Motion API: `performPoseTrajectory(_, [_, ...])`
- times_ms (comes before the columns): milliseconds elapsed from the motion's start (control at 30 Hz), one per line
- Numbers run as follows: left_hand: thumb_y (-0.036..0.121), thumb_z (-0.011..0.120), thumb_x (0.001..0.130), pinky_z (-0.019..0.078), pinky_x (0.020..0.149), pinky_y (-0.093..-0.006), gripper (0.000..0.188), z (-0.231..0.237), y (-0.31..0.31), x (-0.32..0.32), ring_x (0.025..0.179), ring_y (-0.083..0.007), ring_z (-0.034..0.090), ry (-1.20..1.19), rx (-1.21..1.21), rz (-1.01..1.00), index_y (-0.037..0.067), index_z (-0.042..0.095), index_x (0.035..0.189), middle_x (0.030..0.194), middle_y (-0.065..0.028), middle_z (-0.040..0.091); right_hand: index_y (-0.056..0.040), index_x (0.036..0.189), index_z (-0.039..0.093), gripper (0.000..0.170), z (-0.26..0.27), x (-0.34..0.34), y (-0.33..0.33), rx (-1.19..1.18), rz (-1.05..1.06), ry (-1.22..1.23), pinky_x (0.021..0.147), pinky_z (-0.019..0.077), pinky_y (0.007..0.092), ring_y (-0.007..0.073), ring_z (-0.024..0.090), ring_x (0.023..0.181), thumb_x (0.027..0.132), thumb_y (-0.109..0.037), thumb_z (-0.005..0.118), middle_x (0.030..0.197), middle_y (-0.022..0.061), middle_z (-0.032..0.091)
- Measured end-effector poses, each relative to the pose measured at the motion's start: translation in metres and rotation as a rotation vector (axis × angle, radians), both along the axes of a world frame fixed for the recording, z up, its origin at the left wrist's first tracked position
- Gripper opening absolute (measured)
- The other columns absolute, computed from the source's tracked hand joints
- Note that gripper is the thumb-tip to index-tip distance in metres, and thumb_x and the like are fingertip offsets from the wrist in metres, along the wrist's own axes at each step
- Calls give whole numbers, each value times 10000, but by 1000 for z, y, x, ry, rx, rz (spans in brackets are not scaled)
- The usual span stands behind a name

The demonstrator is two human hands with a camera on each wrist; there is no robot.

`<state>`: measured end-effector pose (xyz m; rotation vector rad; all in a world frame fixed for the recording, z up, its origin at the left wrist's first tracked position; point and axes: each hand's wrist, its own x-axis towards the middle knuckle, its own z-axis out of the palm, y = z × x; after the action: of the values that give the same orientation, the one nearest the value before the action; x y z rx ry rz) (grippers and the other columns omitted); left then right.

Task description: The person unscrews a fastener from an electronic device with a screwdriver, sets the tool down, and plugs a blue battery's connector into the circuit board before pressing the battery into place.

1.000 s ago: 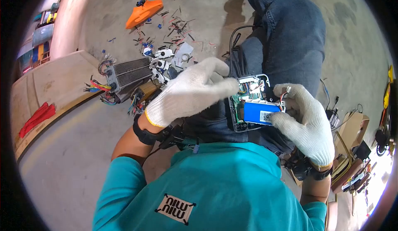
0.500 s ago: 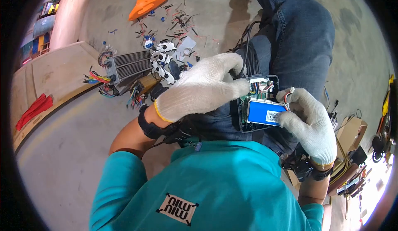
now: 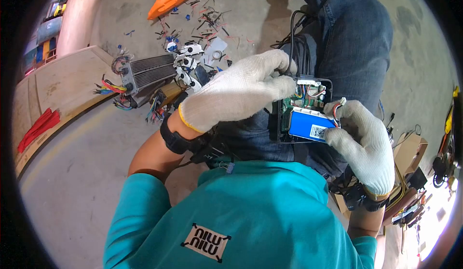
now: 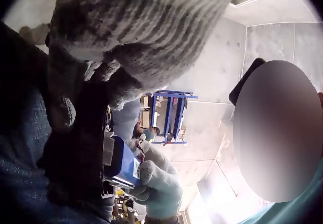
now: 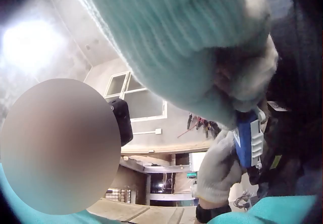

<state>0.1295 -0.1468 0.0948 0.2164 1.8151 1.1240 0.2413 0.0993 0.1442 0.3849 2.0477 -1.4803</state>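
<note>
1. Your right hand [image 3: 364, 143] pinches the blue pack [image 3: 303, 123] by its right end, over the open case [image 3: 283, 126].
2. Likely rigid, fairly dense; grip its sides, sparing the wires [image 3: 336, 110].
3. Your left hand [image 3: 241, 86] grips the case's edge.

Upper left of the head view there's an orange piece [image 3: 170, 3] on the floor [image 3: 243, 1], with a mess of wire scraps [image 3: 209, 18] just beside it. Finned metal box [image 3: 152, 72] with coloured wires below that, next to some white parts [image 3: 192, 50]. Red cloth [image 3: 39, 129] on the wooden counter [image 3: 62, 85], far left. Cardboard box [image 3: 410, 152] near the right edge.
</note>
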Motion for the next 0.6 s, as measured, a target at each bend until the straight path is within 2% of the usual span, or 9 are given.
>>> performPoseTrajectory(267, [263,663,988,550,819,-326,411,-2,-2,-5,907,-162,682,50,0,-61,-35,696,1270,985,-110,722,-2,1131,670,235,-3,-1,-8,-82,-21,9,715,531,283,74,629,792,944,-86,784,848,88,738])
performPoseTrajectory(333, [259,666,989,554,822,-324,414,-1,-1,-4,917,-162,691,-21,17,-20,-30,695,1284,992,-117,728,2,1130,670,248,-4,-2,-9,-29,36,30,710,541,294,86,645,785,941,-100,794,864,116,751])
performPoseTrajectory(600, [225,684,1000,539,828,-300,414,-1,-1,-4,926,-143,669,-57,24,-17,-24,675,1330,994,-93,721,-3,1157,684,272,-1,-1,-10,53,90,57,689,540,320,129,642,728,934,-109,797,844,140,729])
